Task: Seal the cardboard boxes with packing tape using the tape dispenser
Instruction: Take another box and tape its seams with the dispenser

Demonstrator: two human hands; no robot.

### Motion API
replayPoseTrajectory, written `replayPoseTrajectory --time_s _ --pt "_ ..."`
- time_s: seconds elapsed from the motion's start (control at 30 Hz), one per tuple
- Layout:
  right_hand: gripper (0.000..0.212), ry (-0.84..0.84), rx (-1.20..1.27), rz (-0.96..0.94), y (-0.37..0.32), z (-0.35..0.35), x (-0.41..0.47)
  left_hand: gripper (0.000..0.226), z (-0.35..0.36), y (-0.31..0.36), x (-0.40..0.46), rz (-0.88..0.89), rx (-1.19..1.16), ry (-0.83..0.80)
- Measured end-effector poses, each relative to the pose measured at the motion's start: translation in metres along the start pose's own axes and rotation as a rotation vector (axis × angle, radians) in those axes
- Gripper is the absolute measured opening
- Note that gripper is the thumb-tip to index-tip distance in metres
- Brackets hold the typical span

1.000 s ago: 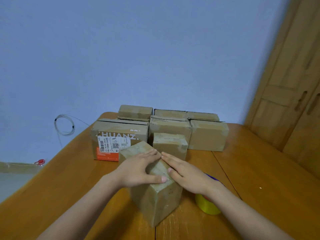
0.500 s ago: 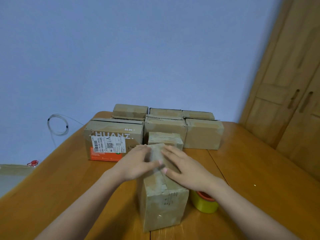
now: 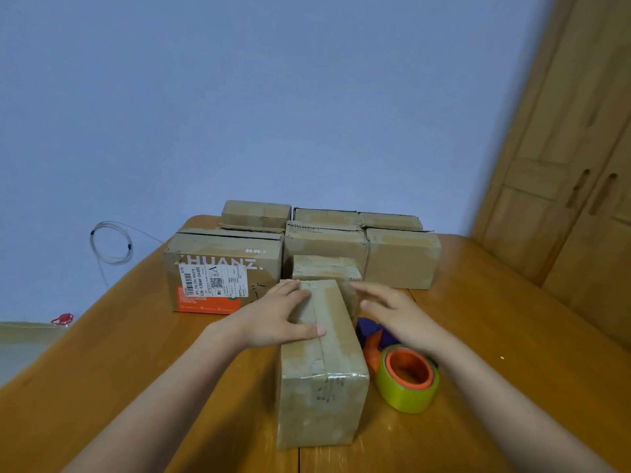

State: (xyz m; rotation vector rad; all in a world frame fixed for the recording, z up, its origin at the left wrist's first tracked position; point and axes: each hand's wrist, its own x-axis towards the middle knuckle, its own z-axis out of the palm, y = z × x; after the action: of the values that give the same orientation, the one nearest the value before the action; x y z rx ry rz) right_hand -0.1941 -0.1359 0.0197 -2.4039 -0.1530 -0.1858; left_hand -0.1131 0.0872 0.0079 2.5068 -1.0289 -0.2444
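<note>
Wooden tabletop (image 3: 512, 336) under a pale blue wall is your workplace, and the small cardboard box (image 3: 321, 363) you are working on lies lengthwise in front of you, its top seam running away from you toward the stack behind. Your left hand (image 3: 273, 319) rests flat on the far left of its top, fingers straight and the thumb lying across toward the seam, gripping nothing. Your right hand (image 3: 396, 312) hovers just beside the box's right edge with relaxed, spread fingers and holds nothing; whether it brushes the cardboard is hard to say, as it is blurred. A glossy film seems to cover the near end, so the seam may already be taped, though the view is too soft to be sure. To do this step well, keep the left palm pressing the flaps level and run the fingers along the seam so any tape beds down without bubbles. The tape dispenser (image 3: 408, 377), with its yellow-green roll, orange core and purple handle, lies on the table just beside the box's right side, under your right forearm; take it by the handle, not the roll. Behind stand another small box (image 3: 324, 268), the labelled ZHUANZ box (image 3: 222, 271) and more cartons (image 3: 399, 257), some apparently still open.
</note>
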Motion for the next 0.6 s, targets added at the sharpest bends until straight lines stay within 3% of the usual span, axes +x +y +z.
replayPoseTrajectory --time_s 0.07,0.17,0.27,0.4,0.6 --pt "0.05 0.038 -0.126 0.079 0.02 -0.016 0.003 0.088 -0.001 -0.003 0.0 0.002 -0.011 -0.021" --pt "0.066 -0.182 -0.377 0.267 0.05 -0.021 0.005 0.085 -0.005 -0.004 0.001 0.018 0.0 -0.027" --pt "0.076 -0.324 -0.454 0.37 0.069 -0.007 0.004 0.08 -0.011 -0.003 0.007 0.034 0.031 -0.02" --pt "0.079 -0.306 -0.498 0.401 0.081 0.008 0.008 0.099 -0.012 0.005 0.019 -0.007 0.097 0.033" --pt "0.078 -0.193 -0.568 0.407 0.089 0.016 0.008 0.087 -0.005 0.009 0.036 -0.007 0.103 0.015"
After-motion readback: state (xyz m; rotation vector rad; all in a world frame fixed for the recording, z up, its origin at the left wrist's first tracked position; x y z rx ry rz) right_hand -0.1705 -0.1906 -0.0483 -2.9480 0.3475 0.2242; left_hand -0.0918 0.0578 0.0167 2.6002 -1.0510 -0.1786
